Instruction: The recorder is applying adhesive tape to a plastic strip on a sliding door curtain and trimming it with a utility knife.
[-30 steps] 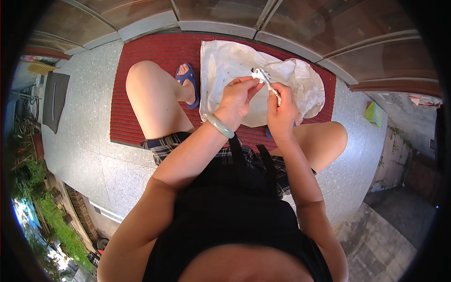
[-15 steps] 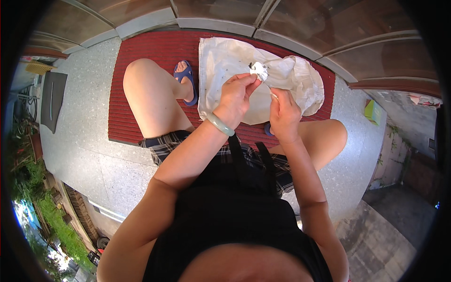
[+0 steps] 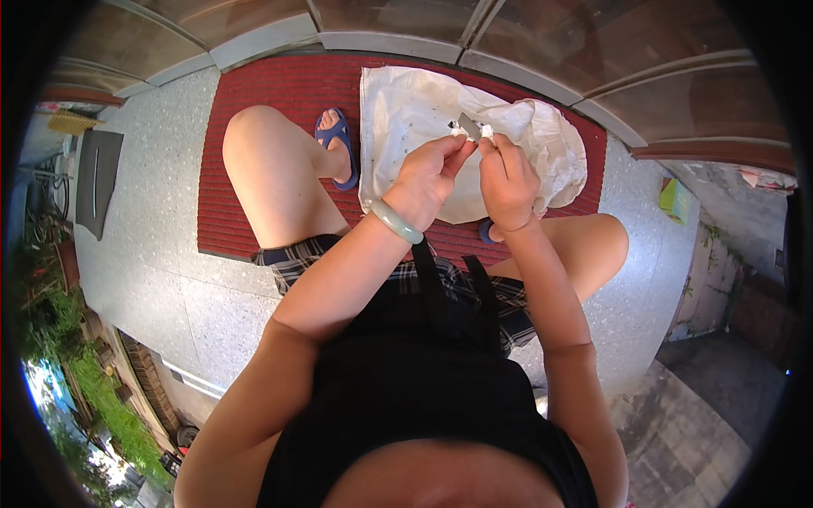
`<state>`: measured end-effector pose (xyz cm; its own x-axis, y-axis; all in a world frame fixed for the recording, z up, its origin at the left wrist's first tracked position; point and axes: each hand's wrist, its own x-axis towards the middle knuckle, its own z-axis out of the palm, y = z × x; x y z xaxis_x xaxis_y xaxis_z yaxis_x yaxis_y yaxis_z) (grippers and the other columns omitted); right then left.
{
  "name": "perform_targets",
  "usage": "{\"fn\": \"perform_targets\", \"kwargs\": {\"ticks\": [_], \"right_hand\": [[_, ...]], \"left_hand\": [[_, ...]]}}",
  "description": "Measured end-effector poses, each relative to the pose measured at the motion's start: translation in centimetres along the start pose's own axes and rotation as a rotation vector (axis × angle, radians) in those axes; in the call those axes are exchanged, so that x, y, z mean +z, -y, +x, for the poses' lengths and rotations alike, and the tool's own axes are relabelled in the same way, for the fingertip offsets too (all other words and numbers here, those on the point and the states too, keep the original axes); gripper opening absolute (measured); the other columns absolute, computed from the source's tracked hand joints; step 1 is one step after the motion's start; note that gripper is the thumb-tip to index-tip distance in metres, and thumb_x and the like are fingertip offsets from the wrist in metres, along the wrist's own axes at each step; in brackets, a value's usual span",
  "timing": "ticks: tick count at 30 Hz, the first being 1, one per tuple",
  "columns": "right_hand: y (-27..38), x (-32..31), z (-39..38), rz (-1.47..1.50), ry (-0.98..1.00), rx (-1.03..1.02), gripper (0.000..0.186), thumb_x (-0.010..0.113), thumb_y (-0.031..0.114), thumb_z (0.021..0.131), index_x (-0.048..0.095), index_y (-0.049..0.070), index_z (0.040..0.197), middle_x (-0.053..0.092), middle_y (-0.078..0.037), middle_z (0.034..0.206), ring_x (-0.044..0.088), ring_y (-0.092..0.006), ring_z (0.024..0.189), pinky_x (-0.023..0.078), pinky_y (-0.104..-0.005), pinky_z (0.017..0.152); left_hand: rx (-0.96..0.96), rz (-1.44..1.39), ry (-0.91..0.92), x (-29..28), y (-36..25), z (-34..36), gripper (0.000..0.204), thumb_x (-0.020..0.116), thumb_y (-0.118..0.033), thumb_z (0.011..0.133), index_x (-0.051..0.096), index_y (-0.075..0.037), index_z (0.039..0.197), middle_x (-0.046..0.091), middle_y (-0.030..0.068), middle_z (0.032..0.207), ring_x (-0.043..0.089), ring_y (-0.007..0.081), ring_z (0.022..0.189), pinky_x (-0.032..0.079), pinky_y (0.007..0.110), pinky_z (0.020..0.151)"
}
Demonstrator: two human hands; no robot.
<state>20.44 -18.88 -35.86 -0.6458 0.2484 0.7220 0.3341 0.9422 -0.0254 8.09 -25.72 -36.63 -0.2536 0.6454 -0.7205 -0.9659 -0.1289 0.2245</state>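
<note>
Over a creased white sack [image 3: 394,106], my left hand [image 3: 428,173], with a pale bangle at the wrist, pinches a small crumpled white piece [image 3: 462,133]. A flat grey piece [image 3: 470,124] lies between the two hands' fingertips, with white bits at both sides. My right hand [image 3: 508,182] is closed at the piece's right side, its fingertips on a white bit [image 3: 487,130]; what else it grips is hidden. Small dark specks lie on the sack.
Beneath is a red ribbed mat [image 3: 224,220] on a speckled floor [image 3: 144,212]. My bent knees and blue sandals flank the hands. Glazed panels [image 3: 550,42] border the top; a green box [image 3: 672,201] stands right, a dark grey board [image 3: 99,178] left, and plants [image 3: 93,389] lower left.
My right hand has turned and risen to meet my left fingertips. The silvery tool seen earlier in it no longer shows plainly; a flat grey piece now shows between the hands.
</note>
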Motion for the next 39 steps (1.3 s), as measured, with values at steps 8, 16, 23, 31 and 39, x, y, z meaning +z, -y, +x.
{"fn": "perform_targets", "kwargs": {"ticks": [8,16,23,31,39], "right_hand": [[-0.8,-1.1,-0.8,0.039,0.02,-0.053,0.013,0.071,0.0,0.077,0.066,0.001,0.09,0.062,-0.011,0.096,0.061,-0.0198,0.068,0.051,-0.0284,0.057],[1.6,-2.2,1.2,0.951,0.016,1.209,0.014,0.067,-0.001,0.084,0.066,0.001,0.097,0.065,-0.006,0.079,0.062,-0.0119,0.066,0.047,-0.0247,0.054],[1.2,-0.6,-1.5,0.666,0.039,0.808,0.01,0.066,0.001,0.087,0.067,0.003,0.097,0.064,-0.002,0.079,0.059,-0.0068,0.063,0.046,-0.0208,0.055],[-1.1,-1.4,-3.1,1.267,-0.045,1.483,0.01,0.065,0.002,0.086,0.064,0.001,0.096,0.069,-0.011,0.083,0.057,-0.0106,0.055,0.043,-0.0214,0.049],[-2.2,-1.6,-6.6,1.47,-0.055,1.698,0.013,0.066,0.007,0.087,0.063,0.006,0.099,0.07,-0.011,0.082,0.056,-0.0101,0.051,0.038,-0.0219,0.043]], "left_hand": [[0.009,-0.05,-0.035,0.2,-2.8,1.8,0.015,0.06,0.007,0.088,0.057,0.011,0.102,0.061,0.0173,0.105,0.067,0.0259,0.097,0.059,0.025,0.088],[0.075,-0.036,-0.014,0.1,-1.6,1.9,0.018,0.059,0.008,0.088,0.055,0.012,0.105,0.06,0.0175,0.109,0.066,0.026,0.101,0.058,0.024,0.089],[0.045,-0.049,-0.024,0.4,-1.2,1.4,0.017,0.059,0.008,0.088,0.055,0.012,0.104,0.06,0.0172,0.109,0.065,0.0252,0.1,0.057,0.024,0.091],[0.367,0.17,-0.267,-2.9,-1.2,7.3,0.018,0.069,0.009,0.079,0.057,0.005,0.092,0.062,0.0127,0.096,0.066,0.0209,0.081,0.061,0.026,0.075],[0.57,0.534,-0.219,-9.6,1.2,14.9,0.012,0.075,0.004,0.075,0.064,0.004,0.082,0.065,0.0087,0.075,0.063,0.0164,0.061,0.055,0.025,0.055]]}}
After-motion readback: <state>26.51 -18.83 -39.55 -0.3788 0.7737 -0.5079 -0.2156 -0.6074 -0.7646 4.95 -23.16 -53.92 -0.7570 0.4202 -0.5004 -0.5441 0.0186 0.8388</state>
